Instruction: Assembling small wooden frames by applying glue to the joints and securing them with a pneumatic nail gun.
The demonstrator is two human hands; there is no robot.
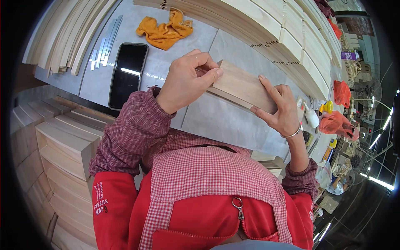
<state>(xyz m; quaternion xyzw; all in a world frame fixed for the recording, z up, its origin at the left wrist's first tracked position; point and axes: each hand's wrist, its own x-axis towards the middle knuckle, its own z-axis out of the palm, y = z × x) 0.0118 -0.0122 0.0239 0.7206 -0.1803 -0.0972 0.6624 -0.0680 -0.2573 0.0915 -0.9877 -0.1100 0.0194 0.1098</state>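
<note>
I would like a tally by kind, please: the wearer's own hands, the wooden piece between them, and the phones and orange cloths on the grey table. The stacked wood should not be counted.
Hands: 2 (left hand, right hand)
Wooden piece: 1
Phone: 1
Orange cloth: 1
Total: 5

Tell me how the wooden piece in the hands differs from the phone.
The wooden piece is pale brown and matte; the phone is black and glossy.
The right hand grips the wooden piece, with the left hand at its other end; the phone lies untouched on the table.
In the picture, the wooden piece slants down rightward, the phone down leftward.
Both are elongated and rectangular.
</note>
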